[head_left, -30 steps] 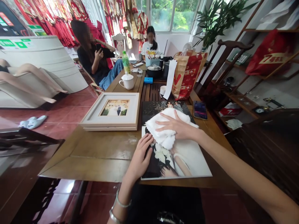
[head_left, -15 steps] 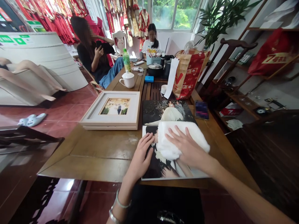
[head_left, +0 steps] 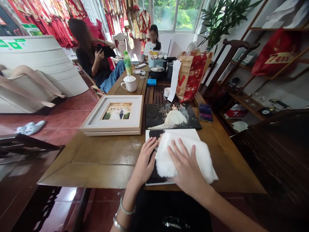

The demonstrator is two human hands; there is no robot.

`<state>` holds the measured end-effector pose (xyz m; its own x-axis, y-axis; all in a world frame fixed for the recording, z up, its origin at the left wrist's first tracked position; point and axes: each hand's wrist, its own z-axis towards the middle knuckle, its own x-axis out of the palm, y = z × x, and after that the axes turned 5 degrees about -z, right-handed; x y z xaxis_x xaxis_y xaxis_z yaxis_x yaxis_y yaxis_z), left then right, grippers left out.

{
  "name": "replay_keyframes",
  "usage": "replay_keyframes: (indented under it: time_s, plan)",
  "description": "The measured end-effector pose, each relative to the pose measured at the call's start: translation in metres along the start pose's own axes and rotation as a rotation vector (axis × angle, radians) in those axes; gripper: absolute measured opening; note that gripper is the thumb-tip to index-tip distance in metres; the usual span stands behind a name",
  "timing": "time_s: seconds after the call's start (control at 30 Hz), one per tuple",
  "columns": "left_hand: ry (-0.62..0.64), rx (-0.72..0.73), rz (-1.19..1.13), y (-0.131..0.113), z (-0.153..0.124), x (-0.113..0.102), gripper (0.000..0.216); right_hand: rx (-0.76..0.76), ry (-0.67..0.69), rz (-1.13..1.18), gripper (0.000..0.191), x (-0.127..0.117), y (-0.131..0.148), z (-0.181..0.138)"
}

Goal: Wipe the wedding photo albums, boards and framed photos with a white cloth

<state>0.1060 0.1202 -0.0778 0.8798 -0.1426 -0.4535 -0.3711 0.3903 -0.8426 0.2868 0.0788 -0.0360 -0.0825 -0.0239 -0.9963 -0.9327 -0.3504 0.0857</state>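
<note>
Two photo prints lie on the wooden table (head_left: 101, 161). The nearer print (head_left: 154, 175) is mostly covered by a white cloth (head_left: 183, 154). My right hand (head_left: 187, 167) presses flat on that cloth, fingers spread. Fingers extended, my left hand (head_left: 143, 162) rests on the print's left edge and holds it down. The farther print (head_left: 171, 116), a dark picture of a couple, lies uncovered just beyond.
A framed photo (head_left: 114, 114) lies left of the prints, a phone (head_left: 205, 112) to their right. Farther along stand a white cup (head_left: 129, 83), a green bottle (head_left: 127, 62), a pot (head_left: 157, 72) and a red paper bag (head_left: 191, 75). Two people sit at the far end.
My right hand slid the white cloth toward me, off the farther print and down onto the nearer one. My left hand stayed on the print's left edge.
</note>
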Motion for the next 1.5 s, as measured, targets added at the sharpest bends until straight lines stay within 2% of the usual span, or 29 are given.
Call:
replay_keyframes:
  time_s: [0.07, 0.17, 0.3, 0.37, 0.43, 0.6, 0.7, 0.83, 0.93, 1.03, 1.17, 1.27, 1.33, 1.4, 1.5]
  plan:
    - [-0.002, 0.010, -0.009, 0.001, 0.000, 0.000, 0.042, 0.060, -0.002, -0.004, 0.086, 0.000, 0.003, 0.010]
    - [-0.001, 0.009, -0.018, 0.002, 0.000, -0.001, 0.042, 0.057, -0.033, -0.006, 0.082, 0.004, 0.018, -0.002]
    - [-0.003, 0.005, -0.013, 0.001, 0.000, -0.001, 0.041, -0.144, 0.041, 0.091, 0.083, 0.003, 0.030, -0.040]
    - [-0.006, 0.011, -0.004, 0.001, -0.001, -0.001, 0.041, -0.250, 0.132, 0.162, 0.091, -0.002, 0.024, -0.051]
    - [-0.006, 0.013, 0.006, 0.000, -0.001, -0.001, 0.041, -0.259, 0.178, 0.204, 0.096, -0.007, 0.010, -0.051]
    - [-0.006, -0.001, 0.021, -0.001, 0.000, -0.001, 0.039, -0.008, 0.065, 0.150, 0.097, -0.008, -0.035, -0.022]
    - [-0.002, -0.002, 0.020, -0.001, 0.000, -0.001, 0.039, 0.031, 0.064, 0.145, 0.093, -0.009, -0.053, 0.005]
    - [-0.007, 0.008, 0.019, -0.001, -0.001, -0.002, 0.039, 0.031, 0.069, 0.147, 0.090, -0.013, -0.056, 0.038]
    - [-0.007, 0.022, 0.006, 0.001, -0.001, -0.001, 0.040, -0.005, 0.050, 0.141, 0.089, -0.012, -0.043, 0.044]
    - [-0.012, 0.046, 0.008, 0.004, -0.001, -0.001, 0.040, -0.133, 0.057, 0.138, 0.092, -0.009, -0.024, 0.023]
    - [-0.010, 0.039, 0.021, 0.004, -0.001, -0.002, 0.040, -0.254, 0.111, 0.154, 0.098, -0.011, -0.012, -0.029]
    - [-0.004, 0.023, 0.032, 0.001, 0.000, -0.002, 0.040, -0.253, 0.144, 0.192, 0.097, -0.012, -0.024, -0.059]
    - [0.000, 0.018, 0.038, 0.000, 0.000, -0.003, 0.040, -0.217, 0.138, 0.202, 0.094, -0.011, -0.040, -0.064]
    - [0.003, 0.014, 0.045, -0.001, 0.001, -0.003, 0.040, -0.169, 0.088, 0.193, 0.087, -0.008, -0.059, -0.057]
    - [0.004, 0.015, 0.048, 0.000, 0.001, -0.004, 0.040, -0.114, -0.018, 0.171, 0.072, -0.004, -0.086, -0.029]
